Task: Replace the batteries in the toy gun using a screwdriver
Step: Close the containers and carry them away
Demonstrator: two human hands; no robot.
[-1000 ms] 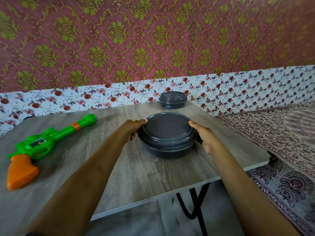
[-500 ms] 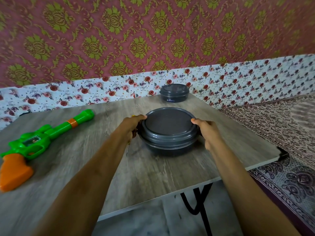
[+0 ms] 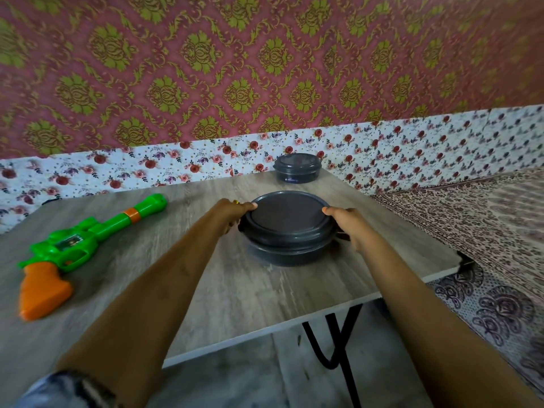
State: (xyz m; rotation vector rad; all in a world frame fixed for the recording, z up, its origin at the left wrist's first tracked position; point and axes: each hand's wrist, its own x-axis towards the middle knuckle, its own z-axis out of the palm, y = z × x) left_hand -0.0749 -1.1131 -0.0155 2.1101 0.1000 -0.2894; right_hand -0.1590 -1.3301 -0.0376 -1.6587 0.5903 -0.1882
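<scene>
Grey plastic lidded container [image 3: 287, 231] is gripped from both sides. Left hand [image 3: 232, 214] grasps its left rim, thumb lying on the lid edge, fingers curled down the side. Right hand [image 3: 346, 226] grasps the right rim the same way, thumb tip on the lid edge, fingers wrapped round a small side tab. A small yellow bit shows at the left hand's knuckles, too small to tell what it is. Both forearms reach straight out from the bottom of the view.

Container base sits on the wood-grain worktop [image 3: 235, 293], near its right half; the lid is wider than the base and looks closed. Contents are hidden.

Smaller dark container [image 3: 296, 169], lid on, stands behind the big one at the worktop's far edge, apart from it.

Toy gun [image 3: 79, 242] lies flat on the worktop well to the left of the hands, touched by neither. It has a green body and barrel with an orange ring, and its orange grip points toward the near-left edge.

Black metal leg [image 3: 338, 346] shows under the worktop's near edge. Bed [image 3: 477, 219] with a patterned cover lies to the right. Floral wallpaper strip [image 3: 147, 169] runs behind, with red and green damask wallpaper [image 3: 235, 69] above it.
</scene>
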